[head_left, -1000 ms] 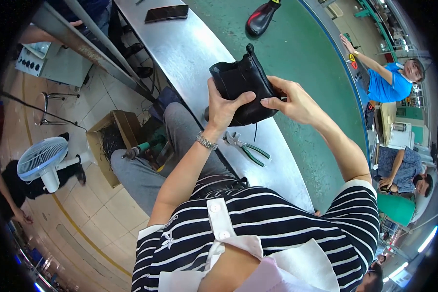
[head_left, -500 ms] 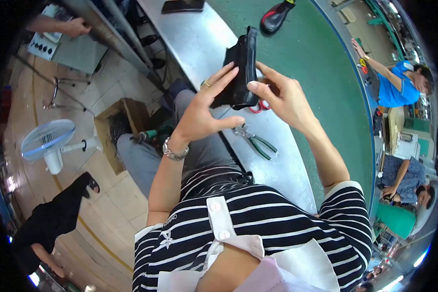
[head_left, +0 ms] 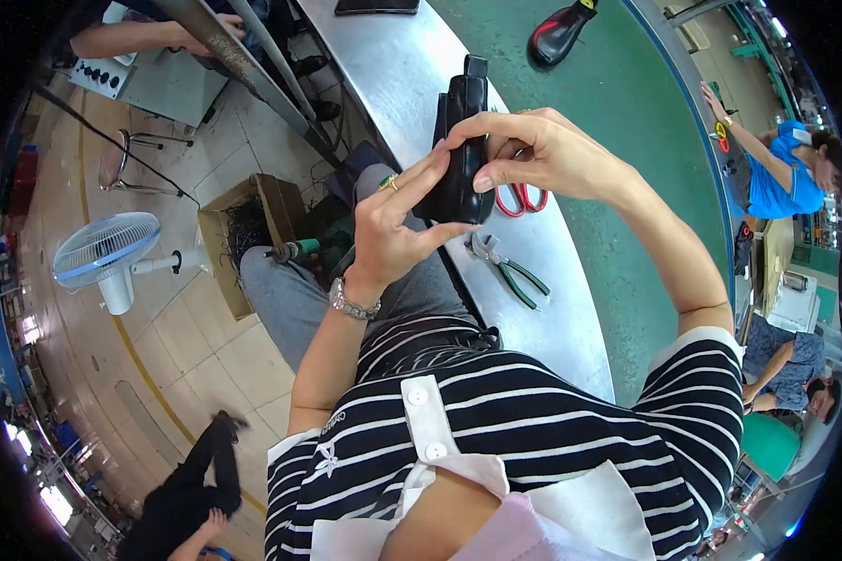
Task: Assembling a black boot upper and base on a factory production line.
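Note:
A black leather shoe upper [head_left: 460,140] is held edge-on above the metal table edge [head_left: 571,327], between both hands. My left hand [head_left: 398,229] grips its lower left side, fingers spread along the leather, a ring and a wristwatch showing. My right hand [head_left: 533,150] pinches its right side from above with thumb and fingertips. Under my right hand, red-handled scissors [head_left: 515,198] lie on the table. Green-handled pliers [head_left: 507,268] rest on the table just below the upper.
A finished black shoe [head_left: 559,33] stands on the green belt [head_left: 646,168]. A dark flat phone [head_left: 376,7] lies at the table's far end. A fan [head_left: 108,257], cardboard box [head_left: 253,224] and stool [head_left: 126,159] stand on the floor left. People work right and top left.
Both hands have turned the black upper from broadside to edge-on and raised it. My left hand shifted lower on its side; the view moved closer.

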